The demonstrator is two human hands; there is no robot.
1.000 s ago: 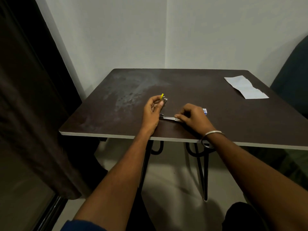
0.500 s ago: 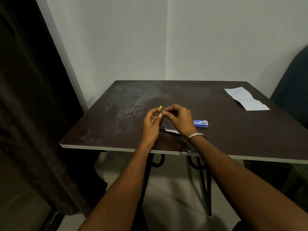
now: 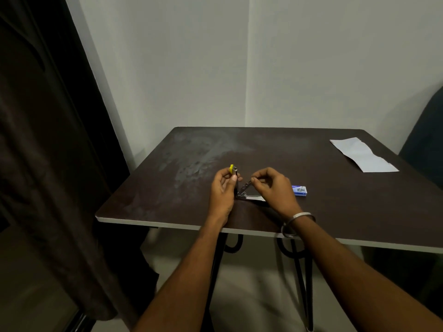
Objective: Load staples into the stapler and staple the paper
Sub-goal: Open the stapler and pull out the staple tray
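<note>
Near the table (image 3: 148, 213) edge, our left hand (image 3: 221, 191) pinches the stapler (image 3: 239, 188) top upright; right hand (image 3: 273, 188) pinches its magazine. The paper (image 3: 363, 155) lies far right. The sprung magazine could snap shut and scatter staples.

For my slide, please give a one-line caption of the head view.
Both hands, left and right, hold the stapler open on the table; staple box and paper wait.

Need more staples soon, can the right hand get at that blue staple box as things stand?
Probably yes: the staple box lies just beside the right hand, bare table between, though that hand is busy on the stapler.
</note>
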